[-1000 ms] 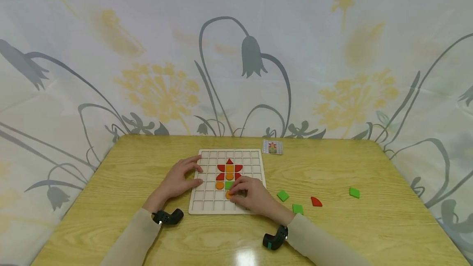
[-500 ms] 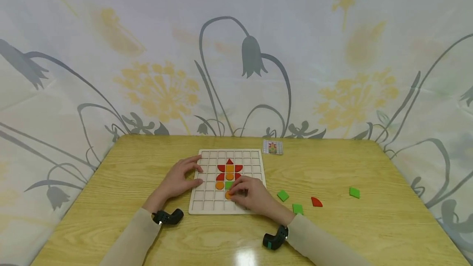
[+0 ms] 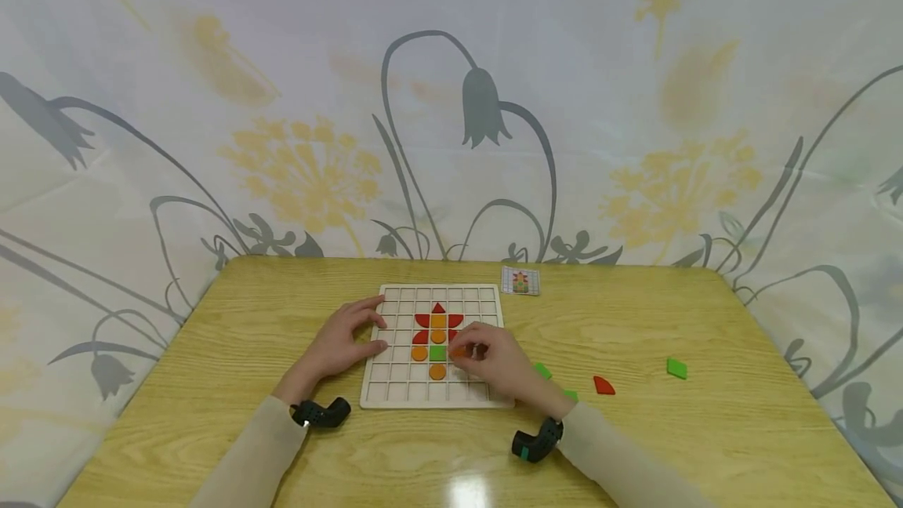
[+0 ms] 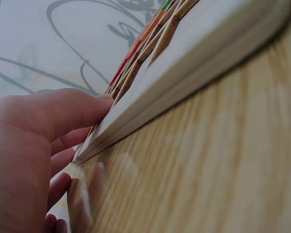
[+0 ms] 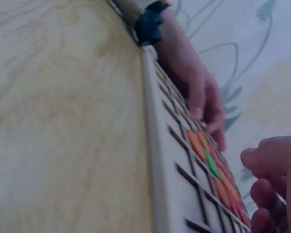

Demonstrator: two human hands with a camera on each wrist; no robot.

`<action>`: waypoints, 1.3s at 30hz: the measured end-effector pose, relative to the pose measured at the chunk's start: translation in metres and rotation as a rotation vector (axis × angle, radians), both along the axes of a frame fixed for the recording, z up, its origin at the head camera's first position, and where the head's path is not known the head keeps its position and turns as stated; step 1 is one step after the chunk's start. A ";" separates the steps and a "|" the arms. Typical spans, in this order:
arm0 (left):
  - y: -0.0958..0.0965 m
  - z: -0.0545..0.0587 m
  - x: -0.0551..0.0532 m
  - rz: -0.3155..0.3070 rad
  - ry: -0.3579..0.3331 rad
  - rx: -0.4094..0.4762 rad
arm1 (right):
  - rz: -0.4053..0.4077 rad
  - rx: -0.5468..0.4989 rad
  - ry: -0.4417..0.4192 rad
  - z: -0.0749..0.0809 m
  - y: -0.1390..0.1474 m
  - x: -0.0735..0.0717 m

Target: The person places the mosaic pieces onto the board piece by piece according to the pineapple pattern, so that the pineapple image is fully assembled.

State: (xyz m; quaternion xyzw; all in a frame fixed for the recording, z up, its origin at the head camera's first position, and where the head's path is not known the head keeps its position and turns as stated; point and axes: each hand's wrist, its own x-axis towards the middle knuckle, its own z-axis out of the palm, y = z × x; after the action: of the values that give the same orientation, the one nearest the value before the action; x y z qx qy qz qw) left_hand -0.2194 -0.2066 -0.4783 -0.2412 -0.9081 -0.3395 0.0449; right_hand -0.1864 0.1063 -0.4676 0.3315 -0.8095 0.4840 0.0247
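Note:
The white grid board lies on the table with red, orange and green flat pieces on its cells. At its left edge, my left hand rests with fingers spread; in the left wrist view the thumb touches the rim. Over the board's right half hovers my right hand, loosely bent, with no held piece visible. An orange disc shows beneath its fingertips, beside the green square. Another orange disc sits one row nearer. In the right wrist view, the right thumb appears apart from the pieces.
A small pattern card lies behind the board's right corner. To the right are a red quarter-circle piece and a green square. Two more green pieces are partly behind the right forearm. A patterned cloth backdrop stands behind the table.
My right hand has left the orange disc in the near row and moved slightly up and right. The disc stays on the board. My left hand has not moved.

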 end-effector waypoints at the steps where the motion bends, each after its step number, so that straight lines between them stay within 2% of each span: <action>1: 0.000 0.000 0.000 -0.001 -0.002 0.001 | -0.015 0.000 -0.011 0.006 0.003 0.002; 7: 0.000 0.001 0.000 0.005 -0.014 0.011 | -0.074 0.025 -0.093 0.020 0.037 -0.002; 12: 0.001 0.000 0.000 0.008 -0.025 0.016 | -0.093 0.057 -0.108 0.015 0.073 -0.007; 17: 0.001 -0.001 -0.001 0.006 -0.025 0.015 | -0.033 0.124 -0.126 0.011 0.106 -0.009; 21: 0.000 -0.001 -0.001 0.005 -0.019 0.010 | 0.047 0.161 -0.195 0.007 0.124 -0.012; 24: 0.000 0.000 -0.001 0.002 -0.015 0.009 | 0.099 0.169 -0.264 0.006 0.133 -0.014; 30: 0.000 0.002 0.000 -0.001 -0.015 0.010 | 0.145 0.188 -0.437 0.010 0.136 -0.016; 32: 0.000 0.002 0.000 -0.001 -0.015 0.012 | 0.154 0.191 -0.471 0.012 0.136 -0.017; 35: 0.000 0.002 0.000 -0.002 -0.016 0.010 | 0.167 0.194 -0.483 0.014 0.136 -0.016; 39: 0.000 0.002 0.000 0.000 -0.014 0.007 | 0.176 0.222 -0.459 0.015 0.135 -0.016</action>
State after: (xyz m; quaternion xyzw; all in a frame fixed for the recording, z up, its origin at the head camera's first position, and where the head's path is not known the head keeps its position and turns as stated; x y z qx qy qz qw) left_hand -0.2191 -0.2066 -0.4762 -0.2389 -0.9071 -0.3443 0.0395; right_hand -0.2024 0.2416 -0.4525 0.2826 -0.8102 0.4549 -0.2382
